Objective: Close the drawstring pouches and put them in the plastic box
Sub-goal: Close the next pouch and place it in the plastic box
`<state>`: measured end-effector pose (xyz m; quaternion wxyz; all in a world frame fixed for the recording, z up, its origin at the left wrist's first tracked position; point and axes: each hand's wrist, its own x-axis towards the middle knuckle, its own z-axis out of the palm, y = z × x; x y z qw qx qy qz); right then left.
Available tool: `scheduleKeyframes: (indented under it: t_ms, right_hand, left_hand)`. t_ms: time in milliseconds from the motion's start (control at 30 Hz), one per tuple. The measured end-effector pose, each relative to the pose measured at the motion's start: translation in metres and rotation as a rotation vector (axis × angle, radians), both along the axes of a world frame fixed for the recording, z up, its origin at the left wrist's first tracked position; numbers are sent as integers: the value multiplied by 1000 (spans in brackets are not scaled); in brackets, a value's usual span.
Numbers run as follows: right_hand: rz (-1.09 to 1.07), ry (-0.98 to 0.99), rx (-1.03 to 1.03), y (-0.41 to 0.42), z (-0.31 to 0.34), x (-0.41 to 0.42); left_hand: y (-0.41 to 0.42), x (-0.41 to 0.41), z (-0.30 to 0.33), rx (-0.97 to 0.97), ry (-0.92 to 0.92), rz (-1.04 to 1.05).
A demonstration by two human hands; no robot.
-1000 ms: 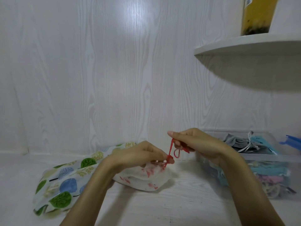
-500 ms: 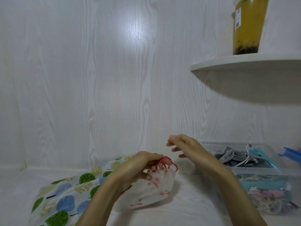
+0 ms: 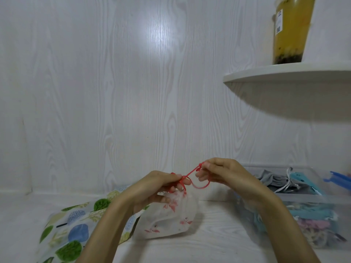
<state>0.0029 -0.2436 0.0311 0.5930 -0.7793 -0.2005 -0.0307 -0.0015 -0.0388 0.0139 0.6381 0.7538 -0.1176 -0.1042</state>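
A small white pouch (image 3: pixel 171 219) with red prints hangs just above the table at the centre. My left hand (image 3: pixel 157 188) grips its gathered neck. Its red drawstring (image 3: pixel 191 172) runs up and right, where my right hand (image 3: pixel 222 173) pinches the string's knotted end, a loop of cord sagging below the fingers. To the right stands the clear plastic box (image 3: pixel 303 196) with several closed pouches in grey, teal and pink inside. A larger pouch (image 3: pixel 76 228) printed with green and blue trees lies flat at the lower left.
A white curved shelf (image 3: pixel 284 74) juts out above the box and carries a yellow drink cup (image 3: pixel 290 31). A blue clip-like piece (image 3: pixel 340 180) shows at the box's far right. The white wood-grain wall stands close behind the table.
My right hand had let go of the string and opened; now it pinches the red drawstring again and pulls it to the right. The left hand keeps hold of the pouch neck.
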Motion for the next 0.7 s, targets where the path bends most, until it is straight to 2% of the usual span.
scheduleKeyframes:
  t_ms: [67, 133, 233, 367, 400, 433, 533, 700]
  right_hand:
    - [37, 56, 253, -1, 6, -6]
    - [-4, 53, 343, -6, 12, -10]
    - [-152, 10, 139, -6, 15, -14]
    - [-74, -9, -466, 0, 7, -16]
    - [-63, -27, -556, 1, 4, -15]
    - [-65, -45, -593, 1, 4, -15]
    - [-63, -76, -533, 2, 7, -15]
    - [81, -87, -487, 4, 12, -24]
  left_hand:
    - [1, 0, 0, -30, 3, 15]
    - [5, 0, -1, -83, 11, 26]
    - [8, 1, -2, -94, 2, 20]
    - [10, 1, -3, -118, -6, 61]
    - [10, 1, -3, -124, -6, 62]
    - [11, 0, -2, -133, -3, 59]
    - [13, -2, -1, -173, 17, 49]
    - [10, 1, -1, -198, 26, 91]
